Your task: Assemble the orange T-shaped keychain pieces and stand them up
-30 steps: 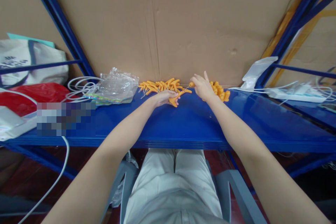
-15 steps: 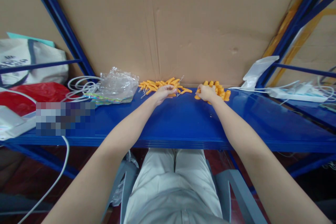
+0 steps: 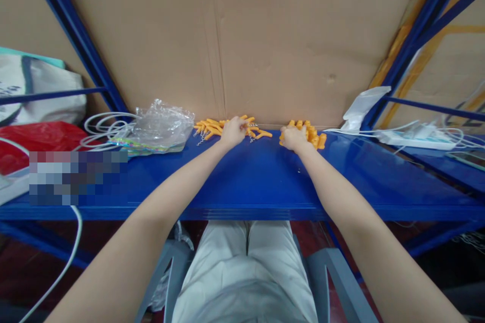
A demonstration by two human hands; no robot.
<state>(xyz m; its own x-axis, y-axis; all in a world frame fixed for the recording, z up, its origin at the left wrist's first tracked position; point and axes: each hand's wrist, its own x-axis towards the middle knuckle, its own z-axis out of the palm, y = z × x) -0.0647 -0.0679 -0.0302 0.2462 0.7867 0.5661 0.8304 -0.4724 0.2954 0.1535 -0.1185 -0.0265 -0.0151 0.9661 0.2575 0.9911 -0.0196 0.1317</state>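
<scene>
While both forearms stretch forward across the blue metal tabletop (image 3: 257, 176), the left hand (image 3: 233, 132) rests over the right-hand part of a heap of slender orange pieces (image 3: 210, 127), its fingers bent in among them. Whether those fingers pinch a piece cannot be told, since the hand itself covers the spot. Silvery, crinkled metal bits stick out along the near edge of the heap, and one orange piece (image 3: 264, 134) lies at its right end, in the gap between the hands.

The right hand (image 3: 294, 137) curls down over the left side of a tight cluster of stubby orange pieces (image 3: 312, 135); its fingertips are hard to make out, so whether it grasps one is unclear. Both orange groups sit at the back of the tabletop, near the upright cardboard panel (image 3: 265, 50).

Left of the heap lies a clear plastic bag (image 3: 162, 128), with a red bag (image 3: 45, 139) farther left. A white power strip (image 3: 420, 142) lies well to the right of the cluster.
</scene>
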